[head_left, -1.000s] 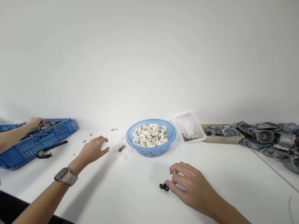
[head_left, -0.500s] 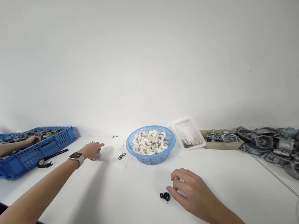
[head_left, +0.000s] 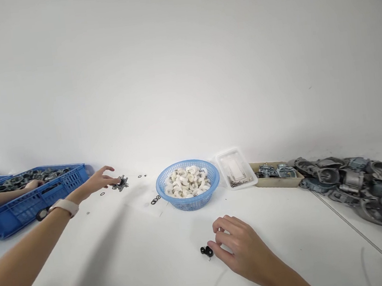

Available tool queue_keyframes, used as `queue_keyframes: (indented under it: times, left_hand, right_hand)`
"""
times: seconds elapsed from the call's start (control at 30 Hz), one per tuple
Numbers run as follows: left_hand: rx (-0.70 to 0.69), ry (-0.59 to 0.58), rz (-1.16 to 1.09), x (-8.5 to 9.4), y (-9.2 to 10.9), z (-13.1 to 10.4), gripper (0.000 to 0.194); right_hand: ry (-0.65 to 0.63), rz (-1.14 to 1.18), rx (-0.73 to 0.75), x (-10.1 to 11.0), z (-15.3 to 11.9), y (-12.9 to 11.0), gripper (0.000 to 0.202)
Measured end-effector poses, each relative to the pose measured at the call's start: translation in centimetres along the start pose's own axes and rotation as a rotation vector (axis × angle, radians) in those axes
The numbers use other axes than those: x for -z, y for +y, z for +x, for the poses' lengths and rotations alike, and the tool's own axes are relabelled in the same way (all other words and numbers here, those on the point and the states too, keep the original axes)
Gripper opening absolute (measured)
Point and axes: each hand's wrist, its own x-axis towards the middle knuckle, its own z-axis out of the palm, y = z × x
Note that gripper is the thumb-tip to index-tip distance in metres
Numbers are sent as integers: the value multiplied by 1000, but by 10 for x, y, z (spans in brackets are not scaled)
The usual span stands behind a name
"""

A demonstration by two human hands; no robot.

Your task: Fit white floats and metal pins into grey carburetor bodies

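My left hand (head_left: 100, 181) is stretched out at the left, a pale watch band round its wrist. Its fingertips meet a small grey metal part (head_left: 121, 183) with a jagged outline, which seems pinched off the table; the hidden side of the grip does not show. One finger stands out above that part. Nearer to me, my right hand (head_left: 239, 248) rests over the table with loosely curled, parted fingers and nothing in them. Its thumb tip is beside a small black part (head_left: 207, 251) with rounded lobes, perhaps touching it.
A blue basket (head_left: 190, 203) holds white curved pieces. Right of it are a clear tray (head_left: 236, 168) with thin metal pins, a tan box (head_left: 279, 182) and piled metal housings (head_left: 363, 186). Black rings (head_left: 155, 200) lie on the table. Another person's arm (head_left: 6, 198) reaches into a blue crate (head_left: 28, 207).
My left hand has drawn leftward, and the grey metal part now shows at its fingertips, slightly higher. My right hand stays by the black part. The view has shifted a little.
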Motion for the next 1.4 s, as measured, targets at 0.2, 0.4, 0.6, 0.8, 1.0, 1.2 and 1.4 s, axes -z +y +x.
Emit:
queue_keyframes:
  times: [0.2,0.4,0.6,0.8,1.0,1.2,1.4]
  left_hand:
    - [-207,-134,-450,-33,75,-41,76]
    - [-267,-412,-850,-147,136,-113,51]
    - [-144,-638,-1168,-210,167,-141,35]
    - [-137,-674,-1215,-229,178,-126,35]
    - [-181,-772,-1324,-234,176,-126,39]
    - [-355,-717,-1017,-227,169,-130,41]
    - [-658,-309,-457,-233,147,-127,44]
  right_hand:
    - [90,-11,38,8,7,-14,16]
    - [243,57,30,11,8,-31,72]
    - [264,216,-152,14,8,-23,80]
    - [244,262,-280,18,12,-16,71]
    - [249,335,-315,20,13,-18,67]
    - [66,352,-409,37,17,-8,48]
    - [-311,223,-555,58,14,15,32]
